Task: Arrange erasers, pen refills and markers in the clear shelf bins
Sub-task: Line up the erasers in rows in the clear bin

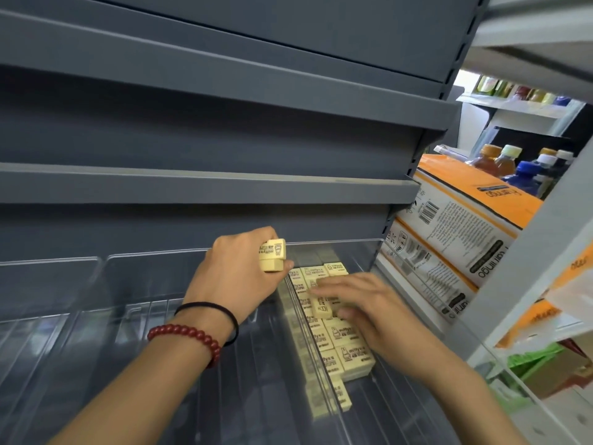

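Several cream erasers (348, 354) with black print lie in rows in the rightmost clear shelf bin (359, 252). My left hand (237, 277) hovers over the bin's left divider and grips a small stack of erasers (272, 255) between thumb and fingers. My right hand (369, 306) reaches into the bin from the right, blurred; its fingertips hold one eraser (322, 308) just above the rows. No pen refills or markers are in view.
Clear bins (96, 316) to the left hold nothing. Grey metal shelves (192, 184) rise above. Orange-and-white cartons (455, 226) stand stacked right of the shelf, with capped bottles (513, 168) behind them and a green box (539, 358) lower right.
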A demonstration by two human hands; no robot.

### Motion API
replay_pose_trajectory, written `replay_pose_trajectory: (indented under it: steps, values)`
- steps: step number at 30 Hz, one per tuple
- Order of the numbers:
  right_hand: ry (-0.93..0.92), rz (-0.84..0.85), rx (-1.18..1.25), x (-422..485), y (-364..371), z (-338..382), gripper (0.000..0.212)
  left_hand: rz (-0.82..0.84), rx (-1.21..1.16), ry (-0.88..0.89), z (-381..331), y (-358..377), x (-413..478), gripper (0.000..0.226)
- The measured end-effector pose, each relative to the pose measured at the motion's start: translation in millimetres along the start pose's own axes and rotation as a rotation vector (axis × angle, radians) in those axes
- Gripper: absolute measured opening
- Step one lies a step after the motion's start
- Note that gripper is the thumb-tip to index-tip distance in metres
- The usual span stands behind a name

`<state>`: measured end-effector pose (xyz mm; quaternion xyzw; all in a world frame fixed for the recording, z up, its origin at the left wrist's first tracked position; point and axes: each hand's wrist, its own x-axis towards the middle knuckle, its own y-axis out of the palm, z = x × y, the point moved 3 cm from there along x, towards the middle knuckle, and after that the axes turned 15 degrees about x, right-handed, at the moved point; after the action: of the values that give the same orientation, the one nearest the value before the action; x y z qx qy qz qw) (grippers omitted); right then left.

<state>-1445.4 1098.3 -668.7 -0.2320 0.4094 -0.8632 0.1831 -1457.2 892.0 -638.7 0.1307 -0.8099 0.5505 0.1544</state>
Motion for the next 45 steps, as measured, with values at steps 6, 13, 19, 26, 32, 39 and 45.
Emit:
replay_pose_trajectory:
  steps: [6,13,19,26,32,39,45]
  values:
    - [0.12,-0.057,-0.031,1.1,0.8,-1.9,0.023,0.003,0.006,-0.002,-0.8,0.1,-0.9,0.026]
    - [0.353,-0.386,0.153,-5.6,-10.8,-15.9,0.015,0.006,-0.023,-0.003,-0.9,-0.3,-1.5,0.024]
    - [0.446,-0.429,0.181,-8.5,-6.7,-23.5,0.024,0.023,-0.012,0.0,-4.4,-0.6,-2.6,0.023]
    - [0.326,-0.421,0.145,-9.4,-15.2,-9.9,0.039,0.026,0.011,0.036,-13.1,-5.0,-7.2,0.024]
    - [0.01,-0.382,0.566,-3.2,-13.8,44.4,0.035,0.001,0.092,0.155,-34.1,-14.5,-10.8,0.018]
    - [-0.05,-0.421,0.784,-0.7,-5.8,45.5,0.02,0.017,0.075,0.246,-46.4,-12.9,-16.8,0.024]
    - [0.086,-0.534,0.814,-4.6,-25.2,19.6,0.018,0.049,0.081,0.193,-40.6,-8.3,-14.9,0.041]
